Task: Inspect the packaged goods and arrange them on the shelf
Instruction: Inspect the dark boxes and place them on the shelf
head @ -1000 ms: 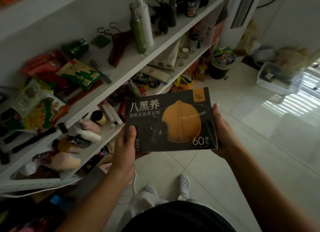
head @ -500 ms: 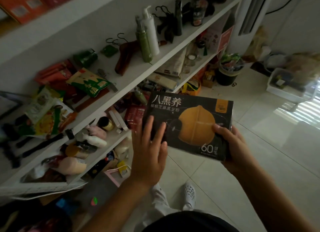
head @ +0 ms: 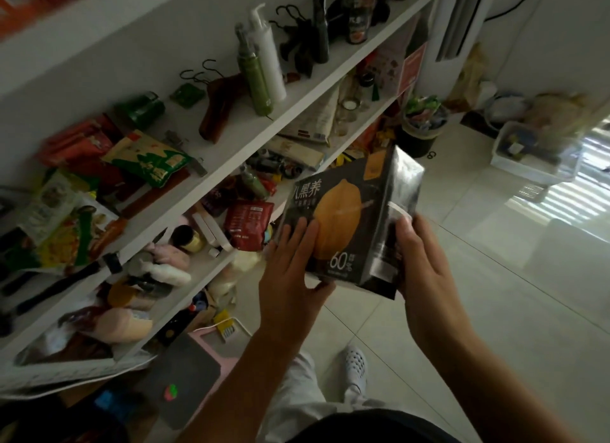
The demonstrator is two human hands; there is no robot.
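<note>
The black box [head: 343, 218], printed with an orange nut shape and a large "60", is in the air between both hands, just right of the shelf [head: 247, 148] and above the tiled floor [head: 495, 294]. It is tilted, so its front and one glossy side panel both show. The left hand [head: 293, 277] lays straight fingers on the front, and its thumb hooks under the near edge, a grip that pinches that corner. The right hand [head: 425, 261] is wrapped round the side panel, its grip clamped on the box.

By this pose, the work looks to be in the inspecting stage, with the box turned for a look at its faces. Placing is not yet done, as the box touches no board.

To the left, the upper board carries snack packets [head: 148, 158], with a green bottle [head: 255, 76] and a white bottle [head: 267, 53] farther along. The lower board holds a red pouch [head: 247, 224] among mixed clutter. Both boards are crowded, so a spot for the box probably has to be found or made.
</note>
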